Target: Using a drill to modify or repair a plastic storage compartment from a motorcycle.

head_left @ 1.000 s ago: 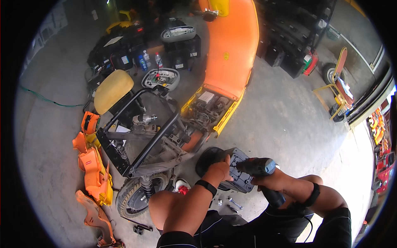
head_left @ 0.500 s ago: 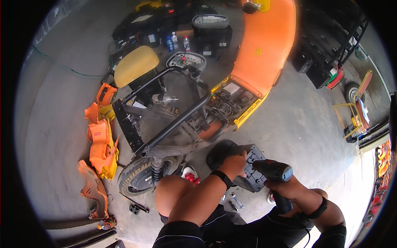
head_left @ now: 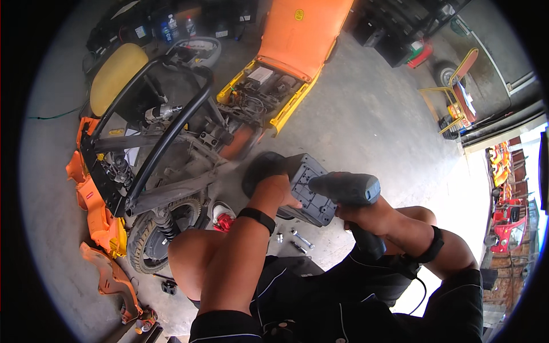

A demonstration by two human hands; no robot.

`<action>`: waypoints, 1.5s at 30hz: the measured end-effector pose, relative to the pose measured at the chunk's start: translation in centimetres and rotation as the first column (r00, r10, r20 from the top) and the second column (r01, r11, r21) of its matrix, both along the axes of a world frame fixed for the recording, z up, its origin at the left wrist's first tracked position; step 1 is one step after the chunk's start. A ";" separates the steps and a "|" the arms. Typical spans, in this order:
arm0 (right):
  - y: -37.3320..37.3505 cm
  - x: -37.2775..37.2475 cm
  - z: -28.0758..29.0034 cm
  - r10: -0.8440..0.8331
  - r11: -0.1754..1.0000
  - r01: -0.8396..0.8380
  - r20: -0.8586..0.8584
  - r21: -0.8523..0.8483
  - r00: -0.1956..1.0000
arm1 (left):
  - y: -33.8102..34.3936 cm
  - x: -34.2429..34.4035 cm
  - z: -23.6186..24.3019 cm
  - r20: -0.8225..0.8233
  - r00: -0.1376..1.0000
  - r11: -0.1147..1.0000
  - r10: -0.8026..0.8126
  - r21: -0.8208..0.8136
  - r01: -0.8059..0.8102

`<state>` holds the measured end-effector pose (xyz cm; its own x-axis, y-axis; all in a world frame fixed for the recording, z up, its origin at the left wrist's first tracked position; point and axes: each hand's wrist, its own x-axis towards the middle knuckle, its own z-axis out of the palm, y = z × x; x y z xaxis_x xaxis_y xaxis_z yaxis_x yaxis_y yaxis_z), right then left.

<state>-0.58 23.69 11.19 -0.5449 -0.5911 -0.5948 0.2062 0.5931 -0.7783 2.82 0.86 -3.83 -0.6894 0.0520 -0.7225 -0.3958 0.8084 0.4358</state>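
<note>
View lowered, ridged grey box (head_left: pixel 310 201), rounded drill (head_left: pixel 347 188)

Visible markings, with lettering too small to be read. Toward 12 o'clock: round yellow emblem (head_left: pixel 299 15) on the long orange panel (head_left: pixel 293 46). Toward 9 o'clock: small red label (head_left: pixel 89 195) on an orange body panel (head_left: pixel 96 214). Between 10 and 11 o'clock: white label (head_left: pixel 140 32) on a black box (head_left: pixel 130 36). Near 11 o'clock: printed wraps on plastic bottles (head_left: pixel 190 26).
</note>
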 end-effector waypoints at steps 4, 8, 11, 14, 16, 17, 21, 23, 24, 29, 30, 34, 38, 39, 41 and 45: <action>-0.1 0.2 0.0 0.021 1.000 -0.021 -0.024 0.015 0.999 | 0.4 -0.4 0.0 0.001 1.000 1.000 -0.019 -0.020 0.019; -1.4 1.0 0.3 0.109 0.992 -0.106 -0.036 0.074 0.993 | -0.1 0.5 0.3 0.024 1.000 0.999 -0.005 -0.040 0.006; -0.8 0.6 0.1 0.085 0.987 -0.077 -0.051 0.140 0.995 | 0.8 -0.8 -0.9 0.010 0.999 0.999 -0.039 -0.018 0.039; -1.3 0.0 1.0 0.127 0.984 -0.122 -0.029 0.133 0.992 | 0.3 0.0 0.2 0.028 0.999 1.000 -0.020 -0.022 0.020; -1.3 -0.7 1.1 0.141 0.983 -0.139 -0.016 0.118 0.990 | 0.2 0.1 0.4 0.045 0.999 0.999 -0.019 -0.025 0.021; -1.0 -1.1 0.6 0.165 0.982 -0.161 -0.037 0.098 0.986 | 0.0 0.2 0.4 0.032 0.999 1.000 -0.014 -0.022 0.014; -0.9 -1.8 0.9 0.129 0.984 -0.129 0.009 0.125 0.992 | 0.3 -0.4 -0.4 0.009 1.000 1.000 -0.018 -0.001 0.019; -0.6 -2.0 0.3 0.120 0.990 -0.121 0.011 0.075 0.993 | 0.3 -0.2 -0.5 -0.014 1.000 1.000 -0.022 -0.002 0.022; -0.5 -2.0 0.0 0.123 0.989 -0.124 0.009 0.075 0.992 | 0.2 0.2 -0.6 -0.024 0.999 1.000 -0.028 -0.013 0.028; -0.6 -2.0 1.0 0.175 0.975 -0.179 0.040 0.135 0.984 | 0.3 0.0 -0.2 0.021 1.000 1.000 0.000 0.018 0.000; -0.6 -2.1 0.9 0.175 0.974 -0.179 0.041 0.136 0.984 | 0.3 0.0 0.0 0.014 1.000 1.000 -0.007 -0.003 0.007; -0.5 -2.3 0.9 0.219 0.967 -0.219 0.014 0.128 0.976 | 0.3 -0.1 0.2 -0.006 1.000 1.000 -0.026 -0.005 0.026; -0.7 -2.6 1.1 0.258 0.964 -0.254 -0.047 0.073 0.965 | 0.7 -0.2 0.7 -0.015 1.000 0.998 0.000 -0.056 -0.001; -0.8 -2.5 1.2 0.259 0.964 -0.255 -0.046 0.072 0.965 | 0.7 -0.2 0.6 -0.015 1.000 0.998 0.009 -0.063 -0.010; -1.4 -2.3 1.7 0.266 0.964 -0.265 -0.051 0.035 0.963 | 0.5 0.0 0.4 -0.015 1.000 0.997 0.019 -0.070 -0.020; -2.5 -1.8 2.9 0.200 0.966 -0.208 0.070 0.154 0.977 | 0.5 -0.3 -0.3 -0.003 1.000 0.997 -0.014 -0.073 0.014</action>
